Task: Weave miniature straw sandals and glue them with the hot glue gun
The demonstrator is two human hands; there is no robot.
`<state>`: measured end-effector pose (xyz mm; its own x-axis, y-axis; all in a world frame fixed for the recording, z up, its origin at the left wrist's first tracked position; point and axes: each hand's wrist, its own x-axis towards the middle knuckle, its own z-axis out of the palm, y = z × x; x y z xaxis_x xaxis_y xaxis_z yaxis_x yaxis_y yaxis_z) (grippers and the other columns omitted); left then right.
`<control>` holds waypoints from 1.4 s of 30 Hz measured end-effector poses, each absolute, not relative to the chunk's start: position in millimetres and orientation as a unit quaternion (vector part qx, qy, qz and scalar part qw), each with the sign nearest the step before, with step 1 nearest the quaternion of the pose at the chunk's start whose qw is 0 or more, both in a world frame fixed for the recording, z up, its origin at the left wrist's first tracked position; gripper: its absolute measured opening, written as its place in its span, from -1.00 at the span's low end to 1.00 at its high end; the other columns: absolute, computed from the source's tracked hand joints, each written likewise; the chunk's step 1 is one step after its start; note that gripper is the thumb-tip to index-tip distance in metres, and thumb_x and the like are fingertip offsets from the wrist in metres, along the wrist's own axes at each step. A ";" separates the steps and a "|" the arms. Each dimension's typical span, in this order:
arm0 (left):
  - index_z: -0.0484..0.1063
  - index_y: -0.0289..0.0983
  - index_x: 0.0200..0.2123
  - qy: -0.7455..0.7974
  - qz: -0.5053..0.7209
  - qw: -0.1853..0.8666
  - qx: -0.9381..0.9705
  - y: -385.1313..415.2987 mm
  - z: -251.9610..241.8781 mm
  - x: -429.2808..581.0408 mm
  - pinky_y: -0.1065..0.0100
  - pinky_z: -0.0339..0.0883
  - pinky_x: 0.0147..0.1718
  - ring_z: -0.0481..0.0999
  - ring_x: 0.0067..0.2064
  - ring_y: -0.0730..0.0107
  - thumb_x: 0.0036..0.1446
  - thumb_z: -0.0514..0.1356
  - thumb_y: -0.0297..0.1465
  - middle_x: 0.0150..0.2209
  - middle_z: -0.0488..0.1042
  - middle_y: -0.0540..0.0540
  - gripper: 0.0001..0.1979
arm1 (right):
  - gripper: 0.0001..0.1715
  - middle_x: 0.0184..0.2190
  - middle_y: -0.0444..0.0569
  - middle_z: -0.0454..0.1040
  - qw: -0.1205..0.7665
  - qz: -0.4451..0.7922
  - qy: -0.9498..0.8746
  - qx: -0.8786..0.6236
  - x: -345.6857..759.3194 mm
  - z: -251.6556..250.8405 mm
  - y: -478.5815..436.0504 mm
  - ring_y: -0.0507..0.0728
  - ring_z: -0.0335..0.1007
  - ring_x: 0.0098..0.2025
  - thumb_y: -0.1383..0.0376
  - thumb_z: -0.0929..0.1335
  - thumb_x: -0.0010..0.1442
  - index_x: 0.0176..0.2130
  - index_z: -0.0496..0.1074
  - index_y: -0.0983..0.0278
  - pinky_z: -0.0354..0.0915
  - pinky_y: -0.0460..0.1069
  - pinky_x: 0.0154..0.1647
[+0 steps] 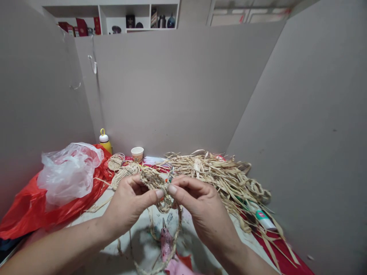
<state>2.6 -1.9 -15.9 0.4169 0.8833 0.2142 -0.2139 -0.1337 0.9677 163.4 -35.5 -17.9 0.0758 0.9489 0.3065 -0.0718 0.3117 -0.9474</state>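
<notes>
1. Broadly, I read the room first: plain grey partition panels (pixel 172 88) box in the bench on three sides, and a white wall shelf (pixel 126 19) with jars and red boxes shows above them.
2. A pale, stained table top (pixel 140 248) lies under the hands. A red cloth (pixel 286 256) covers its right edge.
3. A loose heap of dry tan straw strips (pixel 218 172) spreads across the right half. I judge a stray strip could catch in the work, since the heap lies just beside the right hand.
4. A crumpled red plastic bag (pixel 31 214) sits at the left with a clear plastic bag (pixel 69 172) on top of it.
5. My view shows the left hand (pixel 129 206) and right hand (pixel 200 208) close together above the table's middle. Each pinches the braid tightly between thumb and forefinger.
6. That braided tan straw cord (pixel 156 181) runs between the two pinches, and its tail loops down toward the table. If either pinch slackens, I think the plait could loosen.
7. A pink glue gun (pixel 165 240) lies under the hanging loop. The loop could brush its tip.
8. Farther back stand a yellow bottle with a white cap (pixel 104 142) and a small paper cup (pixel 137 154).
</notes>
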 end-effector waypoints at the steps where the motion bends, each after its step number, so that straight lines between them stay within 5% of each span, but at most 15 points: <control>1: 0.54 -0.31 -0.42 0.283 0.460 0.596 0.594 -1.6 -15.6 2.8 0.39 0.33 -0.36 0.42 -0.39 0.41 -0.04 0.39 -0.31 -0.47 0.49 -0.04 -0.81 | -0.81 -0.53 -0.16 0.36 0.608 0.418 -0.537 -0.409 163.4 -18.7 -35.2 0.02 0.19 -0.48 0.23 0.44 0.07 -0.53 0.48 0.25 0.15 -0.07 -0.49; 24: 0.53 -0.30 -0.40 0.252 0.493 0.616 0.560 1.5 -19.0 8.7 0.39 0.32 -0.33 0.42 -0.42 0.45 -0.01 0.36 -0.44 -0.45 0.52 -0.02 -0.92 | -0.70 -0.55 -0.19 0.32 0.656 0.355 -0.546 -0.381 151.4 -20.5 -40.8 0.01 0.19 -0.46 0.26 0.40 0.16 -0.58 0.43 0.24 0.18 -0.08 -0.42; 28: 0.52 -0.31 -0.46 0.250 0.502 0.629 0.539 7.1 -9.2 4.4 0.41 0.31 -0.36 0.42 -0.43 0.46 -0.03 0.35 -0.45 -0.50 0.49 0.00 -0.93 | -0.70 -0.47 -0.11 0.49 0.622 0.355 -0.567 -0.407 160.6 -17.4 -38.0 0.05 0.32 -0.41 0.10 0.33 0.25 -0.34 0.58 0.20 0.29 -0.04 -0.36; 31: 0.49 -0.32 -0.50 0.256 0.512 0.626 0.530 10.5 -3.8 1.8 0.43 0.26 -0.43 0.36 -0.49 0.51 -0.06 0.35 -0.46 -0.54 0.44 0.04 -0.90 | -0.72 -0.41 -0.10 0.57 0.653 0.343 -0.525 -0.424 163.4 -18.5 -34.5 0.05 0.41 -0.38 0.07 0.35 0.24 -0.13 0.51 0.16 0.34 -0.04 -0.33; 42: 0.50 -0.33 -0.43 0.270 0.484 0.620 0.556 15.7 -17.1 1.5 0.40 0.29 -0.34 0.40 -0.41 0.46 0.00 0.36 -0.39 -0.49 0.46 -0.01 -0.86 | -0.90 -0.47 -0.14 0.57 0.656 0.358 -0.524 -0.409 153.4 -28.9 -31.7 0.02 0.41 -0.43 0.25 0.49 0.03 -0.37 0.57 0.21 0.33 -0.10 -0.40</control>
<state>1.5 15.7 -17.1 0.3866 0.8995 0.2037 -0.2989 -0.0868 0.9503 153.4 -31.7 -28.9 0.1955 0.8981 0.3941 -0.0408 0.4089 -0.9117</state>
